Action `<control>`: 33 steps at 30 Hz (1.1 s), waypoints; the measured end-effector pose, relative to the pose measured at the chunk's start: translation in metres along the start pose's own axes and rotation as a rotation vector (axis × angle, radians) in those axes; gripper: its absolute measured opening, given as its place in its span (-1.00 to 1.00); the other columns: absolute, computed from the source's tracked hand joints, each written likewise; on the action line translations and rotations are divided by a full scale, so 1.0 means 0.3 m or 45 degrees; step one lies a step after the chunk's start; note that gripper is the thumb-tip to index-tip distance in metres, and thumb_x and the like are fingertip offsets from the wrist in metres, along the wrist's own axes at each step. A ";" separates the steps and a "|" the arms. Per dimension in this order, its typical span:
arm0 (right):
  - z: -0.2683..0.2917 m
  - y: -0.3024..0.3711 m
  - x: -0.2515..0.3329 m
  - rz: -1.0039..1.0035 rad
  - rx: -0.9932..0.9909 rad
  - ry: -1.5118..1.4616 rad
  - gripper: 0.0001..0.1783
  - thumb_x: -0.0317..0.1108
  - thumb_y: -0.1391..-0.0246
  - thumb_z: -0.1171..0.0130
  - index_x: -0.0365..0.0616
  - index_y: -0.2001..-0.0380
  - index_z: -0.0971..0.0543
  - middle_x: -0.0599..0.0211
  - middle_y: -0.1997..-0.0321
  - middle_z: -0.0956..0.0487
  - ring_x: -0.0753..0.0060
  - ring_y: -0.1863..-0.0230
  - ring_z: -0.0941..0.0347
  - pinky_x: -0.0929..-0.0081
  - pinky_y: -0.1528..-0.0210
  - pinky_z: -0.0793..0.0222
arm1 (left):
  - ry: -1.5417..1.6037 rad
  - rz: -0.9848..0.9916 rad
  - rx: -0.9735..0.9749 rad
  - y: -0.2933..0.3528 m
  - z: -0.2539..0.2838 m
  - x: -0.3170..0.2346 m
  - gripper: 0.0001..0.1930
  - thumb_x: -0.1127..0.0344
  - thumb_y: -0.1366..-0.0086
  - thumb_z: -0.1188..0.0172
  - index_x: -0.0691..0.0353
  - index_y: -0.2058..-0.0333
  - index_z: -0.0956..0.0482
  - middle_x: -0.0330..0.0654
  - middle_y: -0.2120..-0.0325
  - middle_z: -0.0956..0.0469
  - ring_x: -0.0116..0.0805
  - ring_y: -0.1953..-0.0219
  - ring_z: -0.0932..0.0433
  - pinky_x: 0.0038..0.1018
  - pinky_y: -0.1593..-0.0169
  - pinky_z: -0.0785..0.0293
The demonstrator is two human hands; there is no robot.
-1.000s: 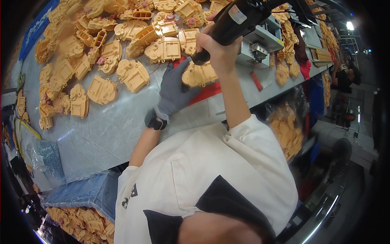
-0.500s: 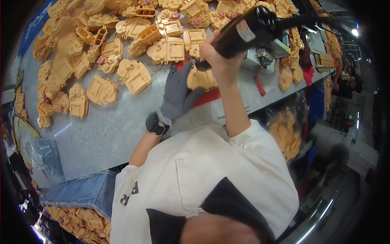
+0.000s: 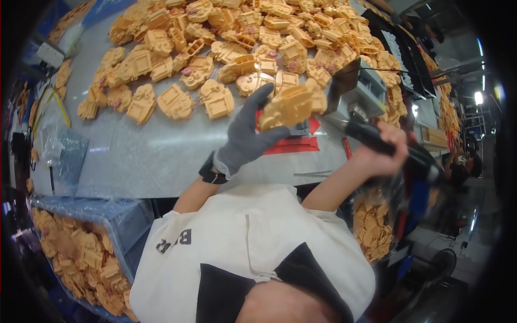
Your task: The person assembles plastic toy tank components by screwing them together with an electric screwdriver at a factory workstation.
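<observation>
My left hand (image 3: 243,139), in a grey glove, grips a yellow-orange plastic housing (image 3: 288,107) between thumb and fingers. It holds the housing raised and tilted over a red-edged fixture (image 3: 293,145) on the bench. To the right, my bare right hand (image 3: 383,152) is wrapped round a black electric screwdriver (image 3: 367,134). Motion smears the tool. Its front end points left, close to a grey metal box (image 3: 370,91) that looks like a screw feeder. Whether the tip touches the box I cannot tell.
Several like housings (image 3: 215,99) lie on the grey bench (image 3: 140,161) and heap up at the back. A blue plastic-lined bin (image 3: 132,220) of housings stands at lower left, a clear bag (image 3: 372,220) of them at lower right. Tweezers (image 3: 314,174) lie near the front edge.
My left hand has lifted a housing off the fixture. My right hand has swung the screwdriver down and right, from above the fixture to beside the grey box. The view has shifted.
</observation>
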State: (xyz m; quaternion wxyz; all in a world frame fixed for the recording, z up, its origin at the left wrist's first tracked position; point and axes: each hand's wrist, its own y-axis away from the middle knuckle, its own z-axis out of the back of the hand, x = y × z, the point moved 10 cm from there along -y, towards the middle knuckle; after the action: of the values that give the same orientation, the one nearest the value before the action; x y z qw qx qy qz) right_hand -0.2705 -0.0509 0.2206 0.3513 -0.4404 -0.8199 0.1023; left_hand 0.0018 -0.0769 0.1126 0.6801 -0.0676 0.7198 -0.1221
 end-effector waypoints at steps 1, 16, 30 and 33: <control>-0.026 -0.011 0.047 -0.025 0.088 -0.102 -0.76 -0.39 0.16 -0.03 -0.11 0.32 -0.43 0.47 0.64 -0.30 0.54 0.58 -0.22 0.51 0.36 -0.23 | 0.107 -0.079 0.040 0.029 0.039 -0.064 -0.18 0.57 0.08 -0.33 0.25 -0.18 -0.13 -0.12 0.04 -0.36 -0.34 -0.02 -0.36 -0.43 -0.05 -0.34; -0.041 0.033 -0.080 -0.325 0.228 -0.269 -0.68 -0.45 0.13 0.00 -0.12 0.19 -0.42 0.44 0.60 -0.26 0.52 0.55 -0.16 0.49 0.31 -0.17 | 1.718 -0.921 -0.331 0.559 0.680 -0.398 -0.69 0.21 -0.20 -0.09 0.12 0.09 -0.40 -0.22 0.21 -0.43 -0.26 0.10 -0.42 -0.20 -0.12 -0.20; -0.030 0.058 -0.147 -0.421 0.180 -0.155 -0.67 -0.48 0.13 -0.01 -0.12 0.19 -0.40 0.42 0.60 -0.27 0.51 0.56 -0.17 0.44 0.29 -0.19 | -1.952 0.302 -0.225 0.070 0.538 0.126 -0.24 -0.24 -0.03 -0.12 -0.07 -0.18 -0.20 -0.02 -0.19 -0.05 -0.05 -0.23 -0.01 -0.14 -0.27 0.16; 0.013 0.050 -0.099 -0.374 0.204 -0.145 -0.69 -0.48 0.11 0.00 -0.08 0.20 -0.38 0.42 0.61 -0.26 0.51 0.57 -0.19 0.44 0.29 -0.20 | -1.739 0.050 -0.441 0.051 0.512 0.182 -0.48 0.24 0.05 -0.24 0.07 0.02 -0.42 0.03 -0.03 -0.30 -0.01 -0.07 -0.26 -0.16 -0.11 -0.19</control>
State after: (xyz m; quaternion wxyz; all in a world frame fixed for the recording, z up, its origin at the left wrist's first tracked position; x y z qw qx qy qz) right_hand -0.2524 -0.0650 0.1960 0.3492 -0.2800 -0.8833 0.1397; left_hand 0.1522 -0.0893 0.0490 0.9613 -0.2236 0.1419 0.0763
